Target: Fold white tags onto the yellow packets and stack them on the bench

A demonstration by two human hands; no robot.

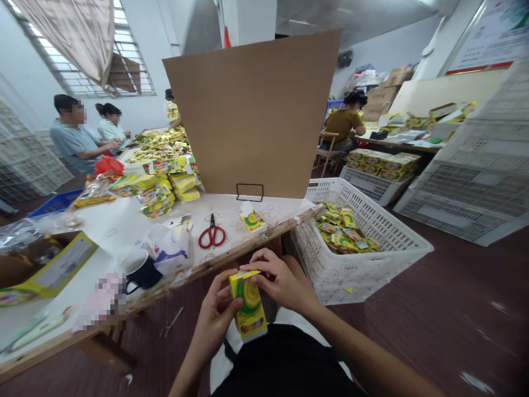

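Yellow carton (pixel 250 310) is gripped by the half-closed left hand (pixel 220 306). The curled right hand (pixel 281 278) pinches its far end.

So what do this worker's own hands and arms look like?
The left hand and right hand are bare, with no gloves or markings in sight. The forearms show no sleeves, watch or cables. Black clothing shows between them.
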